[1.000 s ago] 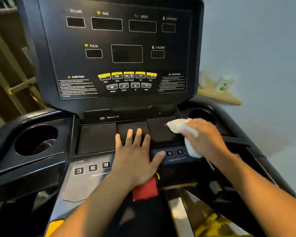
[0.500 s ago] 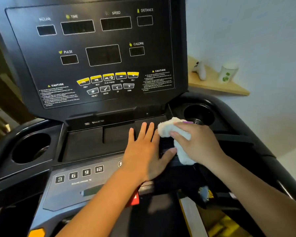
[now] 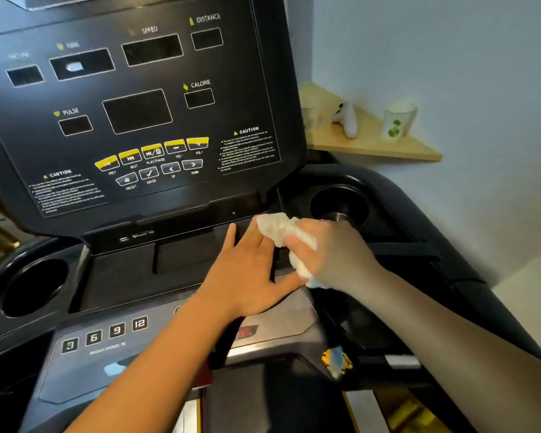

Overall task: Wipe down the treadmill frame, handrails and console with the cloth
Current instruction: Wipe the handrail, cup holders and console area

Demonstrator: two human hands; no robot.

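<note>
The black treadmill console fills the upper left, its dark displays and yellow buttons facing me. Below it lies the flat black tray ledge and a grey button panel. My right hand grips a bunched white cloth and holds it against the right end of the ledge, just left of the right cup holder. My left hand rests flat on the ledge with straight fingers, its thumb touching the cloth's lower end.
A left cup holder sits in the black frame at the left. A wooden corner shelf on the wall at the right carries a white cup and a small white object.
Both hands have shifted to the right along the ledge, the cloth sliding toward the right cup holder. The view has swung right and closer to the console.
</note>
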